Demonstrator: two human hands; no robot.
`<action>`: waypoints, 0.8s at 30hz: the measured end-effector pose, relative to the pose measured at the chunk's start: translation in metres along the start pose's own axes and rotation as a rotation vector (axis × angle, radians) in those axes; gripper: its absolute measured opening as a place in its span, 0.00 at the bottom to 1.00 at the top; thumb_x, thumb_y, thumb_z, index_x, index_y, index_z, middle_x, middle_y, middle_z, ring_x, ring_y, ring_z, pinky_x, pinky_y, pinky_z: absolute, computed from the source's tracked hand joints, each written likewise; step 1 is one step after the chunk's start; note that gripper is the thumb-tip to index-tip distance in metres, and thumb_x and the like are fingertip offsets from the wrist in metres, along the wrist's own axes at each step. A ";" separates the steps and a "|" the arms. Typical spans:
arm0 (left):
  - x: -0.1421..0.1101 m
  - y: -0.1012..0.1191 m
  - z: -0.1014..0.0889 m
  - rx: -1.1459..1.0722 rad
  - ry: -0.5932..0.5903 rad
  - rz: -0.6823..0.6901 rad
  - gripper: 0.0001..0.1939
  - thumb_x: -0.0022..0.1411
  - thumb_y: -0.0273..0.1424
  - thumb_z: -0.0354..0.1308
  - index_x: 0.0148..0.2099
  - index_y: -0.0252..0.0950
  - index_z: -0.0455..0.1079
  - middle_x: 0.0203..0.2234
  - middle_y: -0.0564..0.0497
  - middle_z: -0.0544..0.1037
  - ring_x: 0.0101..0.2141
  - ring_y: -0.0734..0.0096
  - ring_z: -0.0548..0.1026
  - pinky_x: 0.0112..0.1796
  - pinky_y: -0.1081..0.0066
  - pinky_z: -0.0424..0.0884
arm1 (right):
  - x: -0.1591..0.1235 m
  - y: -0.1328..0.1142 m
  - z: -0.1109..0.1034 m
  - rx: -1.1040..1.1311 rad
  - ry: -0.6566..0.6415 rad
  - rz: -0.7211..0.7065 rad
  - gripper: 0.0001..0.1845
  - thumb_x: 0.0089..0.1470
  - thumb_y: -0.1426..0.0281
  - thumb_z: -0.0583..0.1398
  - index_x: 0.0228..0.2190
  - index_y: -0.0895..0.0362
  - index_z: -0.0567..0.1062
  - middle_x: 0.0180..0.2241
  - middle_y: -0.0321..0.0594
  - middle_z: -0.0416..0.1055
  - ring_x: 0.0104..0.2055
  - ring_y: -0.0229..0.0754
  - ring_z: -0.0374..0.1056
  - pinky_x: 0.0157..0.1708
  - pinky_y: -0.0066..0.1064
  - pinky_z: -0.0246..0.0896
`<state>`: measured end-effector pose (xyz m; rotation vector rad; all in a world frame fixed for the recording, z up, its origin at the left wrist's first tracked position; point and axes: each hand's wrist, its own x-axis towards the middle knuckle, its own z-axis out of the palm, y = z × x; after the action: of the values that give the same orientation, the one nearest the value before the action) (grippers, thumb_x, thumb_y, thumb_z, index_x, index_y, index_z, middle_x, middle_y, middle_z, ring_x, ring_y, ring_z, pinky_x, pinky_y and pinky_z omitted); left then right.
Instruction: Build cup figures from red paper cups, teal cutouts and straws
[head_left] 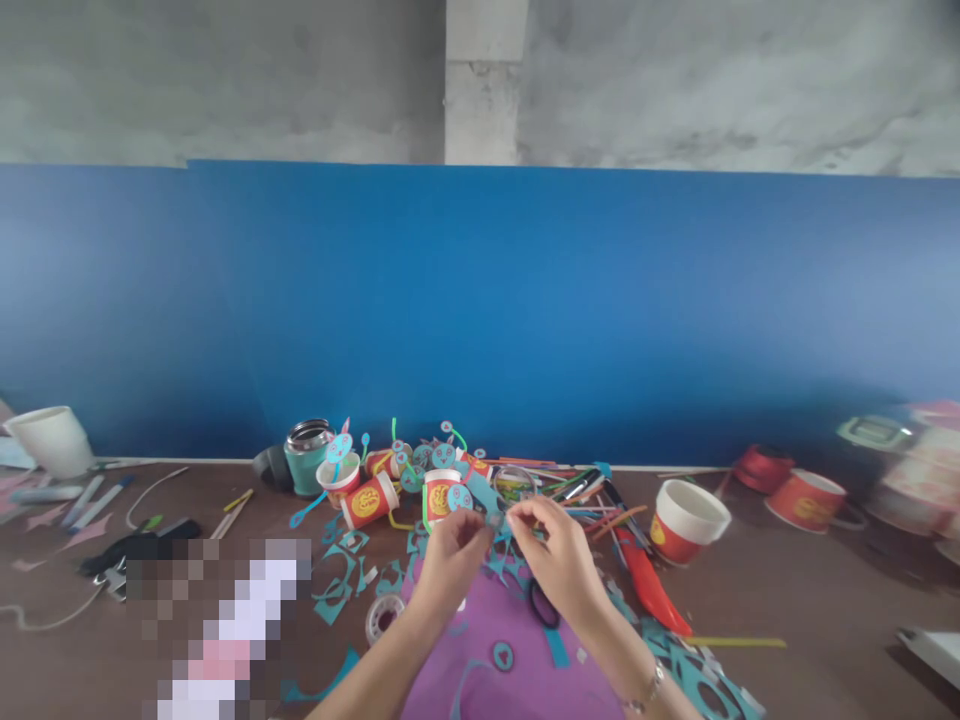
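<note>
My left hand (454, 557) and my right hand (556, 552) meet above a purple sheet (439, 685), thumb and forefinger pinched on each. Whatever small piece sits between the fingertips is too small to make out. Just behind them stand and lie red paper cups (371, 501) with teal paper faces (340, 447) and pipe-cleaner limbs. Dark-handled scissors (541, 606) lie beside my right wrist. A round teal cutout (502, 656) with a heart rests on the purple sheet. Left of my left forearm is a roll of tape (384, 618).
Teal paper scraps (334, 590) litter the brown table. A teal thermos (306, 458) stands at the back left, near a blue panel (480, 310). To the right are a red-and-white cup (688, 515), a red mug (805, 502) and a red pouch-like thing (651, 587). Markers (103, 505) lie far left.
</note>
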<state>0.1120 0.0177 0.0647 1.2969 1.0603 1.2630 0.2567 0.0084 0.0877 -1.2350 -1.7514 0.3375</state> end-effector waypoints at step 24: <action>-0.011 0.014 0.002 0.306 -0.023 0.237 0.06 0.52 0.25 0.52 0.24 0.37 0.62 0.19 0.55 0.66 0.25 0.73 0.64 0.27 0.76 0.59 | -0.002 -0.012 -0.001 0.091 -0.140 0.095 0.11 0.50 0.70 0.54 0.21 0.58 0.72 0.22 0.36 0.69 0.27 0.40 0.65 0.29 0.25 0.57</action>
<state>0.1129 0.0053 0.0769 1.7068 1.1405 1.2892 0.2503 0.0014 0.0948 -1.2573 -1.7778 0.5649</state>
